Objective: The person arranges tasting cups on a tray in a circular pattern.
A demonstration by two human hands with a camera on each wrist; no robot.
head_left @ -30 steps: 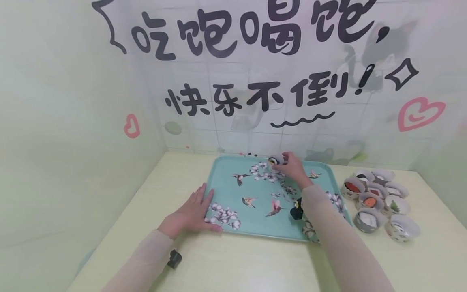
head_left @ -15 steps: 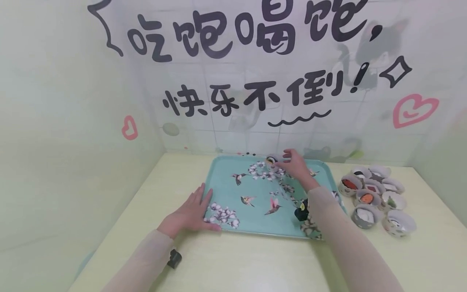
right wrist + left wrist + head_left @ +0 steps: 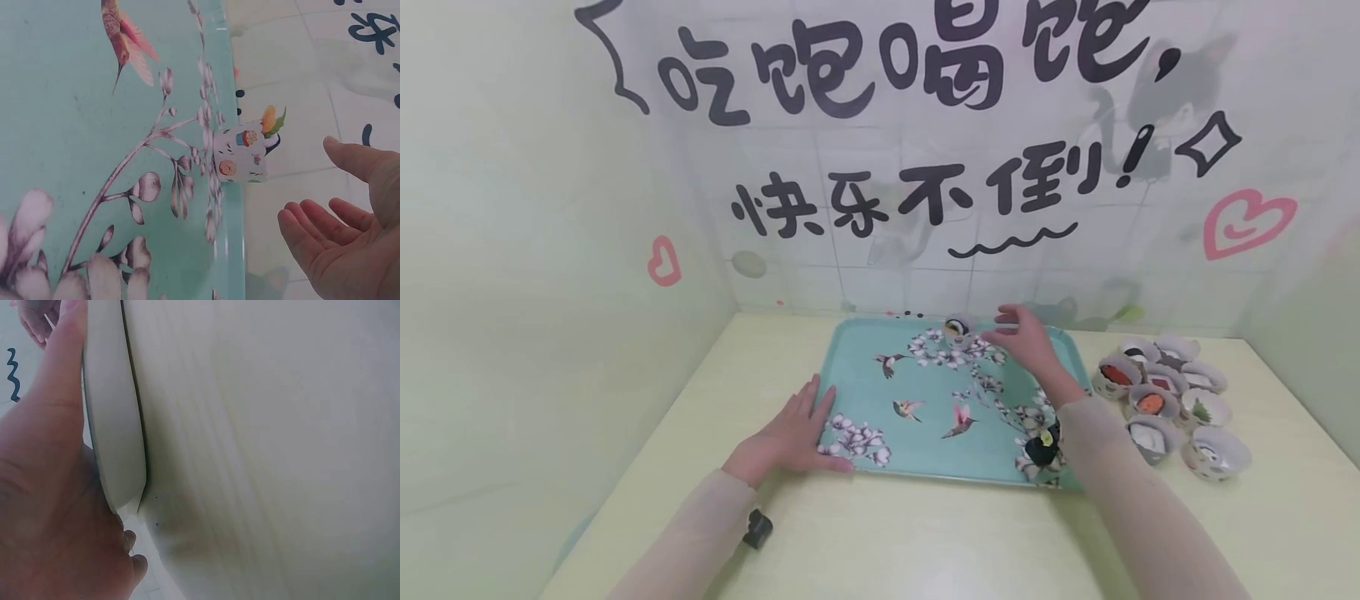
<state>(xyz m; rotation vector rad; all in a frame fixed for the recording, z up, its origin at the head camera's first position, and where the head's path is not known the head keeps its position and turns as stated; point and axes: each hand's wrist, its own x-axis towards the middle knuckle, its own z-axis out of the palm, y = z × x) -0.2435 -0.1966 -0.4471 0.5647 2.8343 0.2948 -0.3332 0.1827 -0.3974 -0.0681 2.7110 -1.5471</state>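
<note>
One round, white, printed paper cup [image 3: 240,153] stands on the rectangular teal tray [image 3: 925,458] near its far rim, the empty right hand [image 3: 1026,343] beside it, fingers apart, while the spread left hand [image 3: 792,435] probably steadies the tray.

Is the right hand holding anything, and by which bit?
No, nothing: the right hand hovers beside the little cup on the tray, not touching it.

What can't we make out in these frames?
Tray, right near corner: head view, hidden behind the right forearm.
Lone cup, lower contents: right wrist view, hidden by its wall.
Grouped cups, exact contents: head view, mostly too small to identify.
Upper wall lettering, some tops: head view, cut off by the top edge.
</note>
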